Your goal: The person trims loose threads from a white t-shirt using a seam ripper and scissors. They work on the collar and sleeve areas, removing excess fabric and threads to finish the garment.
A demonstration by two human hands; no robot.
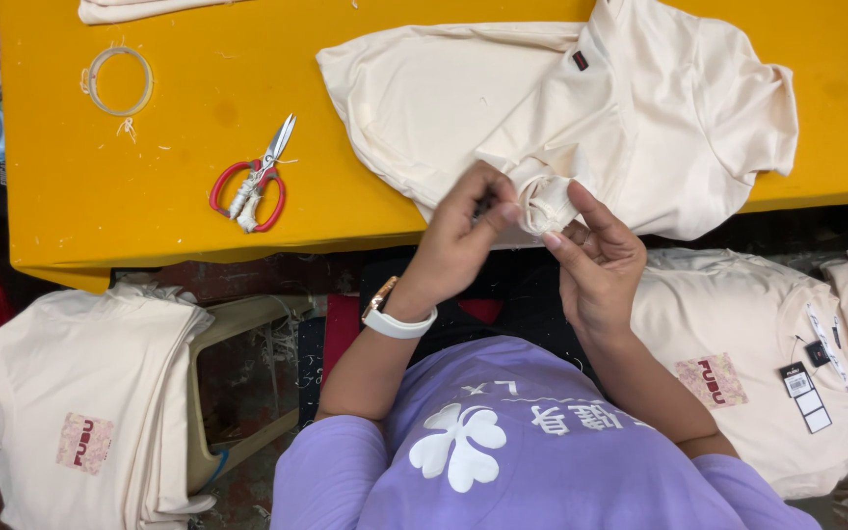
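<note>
Nearest the camera, a purple shirt (542, 451) with a white flower print is worn by the person, whose two forearms reach forward from it. A white watch (392, 316) is strapped on the left wrist. The left hand (463, 236) is pinched narrow, thumb pressed against fingertips around something small and dark that cannot be made out. The right hand (596, 265) is closed on a bunched fold at the near edge of the cream t-shirt (640, 108); the cloth appears to be gathered there so that one spot is held steady between both hands.

To either side, below table height, stacks are kept within arm's reach: a folded pile of cream shirts (80, 393) on the left, resting on a pale plastic stool (238, 393), and another pile with hanging tags (748, 363) on the right.

Further out, the cream t-shirt is spread on the yellow table (179, 216), its body flat and its near edge drawn over the table's front rim towards the hands. A small dark label is seen at its neck. Red-handled scissors (252, 182) lie well apart to the left, blades pointing away, and beyond them a roll of clear tape (118, 80) lies flat. The tabletop is dotted with thread scraps. Another cream cloth (139, 10) is cut off at the far edge. The floor beneath looks worn and littered with threads.
</note>
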